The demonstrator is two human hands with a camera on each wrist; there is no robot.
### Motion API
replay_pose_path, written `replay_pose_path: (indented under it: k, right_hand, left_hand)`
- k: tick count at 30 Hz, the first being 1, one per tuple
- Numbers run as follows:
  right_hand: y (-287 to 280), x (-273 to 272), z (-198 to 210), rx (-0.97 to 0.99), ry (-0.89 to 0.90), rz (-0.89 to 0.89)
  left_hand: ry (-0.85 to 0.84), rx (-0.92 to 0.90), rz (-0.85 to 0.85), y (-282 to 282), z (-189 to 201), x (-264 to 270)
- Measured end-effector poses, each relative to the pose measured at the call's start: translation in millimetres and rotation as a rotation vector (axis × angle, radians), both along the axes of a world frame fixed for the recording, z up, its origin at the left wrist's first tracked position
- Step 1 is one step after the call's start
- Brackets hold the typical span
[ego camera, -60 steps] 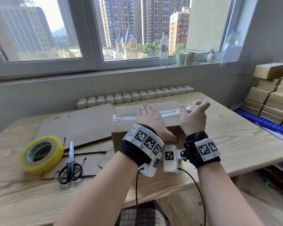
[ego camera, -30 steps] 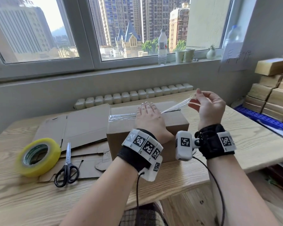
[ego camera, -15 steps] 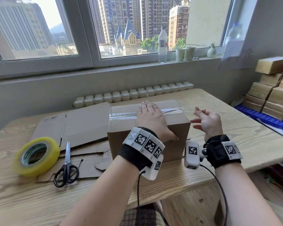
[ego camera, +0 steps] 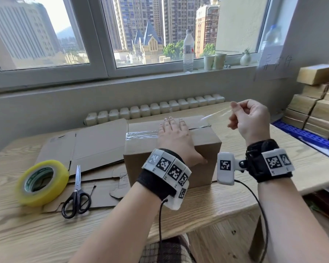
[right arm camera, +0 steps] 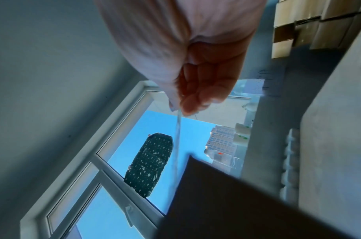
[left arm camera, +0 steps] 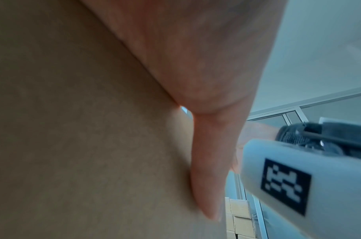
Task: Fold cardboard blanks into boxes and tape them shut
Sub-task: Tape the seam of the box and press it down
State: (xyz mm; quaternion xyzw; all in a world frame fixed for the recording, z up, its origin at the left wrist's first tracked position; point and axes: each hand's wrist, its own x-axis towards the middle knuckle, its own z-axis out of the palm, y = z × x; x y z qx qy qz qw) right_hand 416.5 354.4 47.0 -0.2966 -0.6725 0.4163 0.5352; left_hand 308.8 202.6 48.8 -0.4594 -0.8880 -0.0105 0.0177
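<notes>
A brown cardboard box (ego camera: 141,164) stands on the wooden table (ego camera: 198,204), its top seam partly covered by clear tape (ego camera: 141,135). My left hand (ego camera: 174,133) lies flat on the box top with straight fingers, thumb (left arm camera: 208,177) down against the near side wall (left arm camera: 83,129). My right hand (ego camera: 235,111) is raised right of the box and pinches the loose end of the tape strip (ego camera: 213,115), which stretches from the box's right end up to the fingers. The right wrist view shows the tape strip (right arm camera: 176,145) hanging from the pinching fingertips (right arm camera: 189,105) to the box corner (right arm camera: 206,186).
A yellow tape roll (ego camera: 41,182) and black scissors (ego camera: 76,194) lie at the left on flat cardboard blanks (ego camera: 95,145). Finished boxes (ego camera: 315,111) are stacked at the right. A bottle (ego camera: 188,52) and cups (ego camera: 214,61) stand on the windowsill.
Half a second ago my right hand hovered open beside the box with the tape lying on top. Now it is raised and pinches the tape's end, lifted off the box. Left hand unmoved.
</notes>
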Motion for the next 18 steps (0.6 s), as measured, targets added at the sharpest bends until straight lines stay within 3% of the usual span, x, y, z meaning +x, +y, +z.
replay_pose_path:
  k: [9, 13, 18]
  right_hand:
    - [9.5, -6.3, -4.8, 0.313, -0.220, -0.190]
    - [14.0, -9.6, -28.4, 0.250, -0.262, -0.184]
    - [9.8, -12.3, -53.3, 0.038, -0.258, -0.146]
  left_hand:
    - [-0.010, 0.007, -0.009, -1.4, 1.4, 0.9]
    - [-0.017, 0.005, -0.006, -0.5, 2.2, 1.0]
    - [-0.012, -0.008, 0.002, 1.1, 4.3, 1.5]
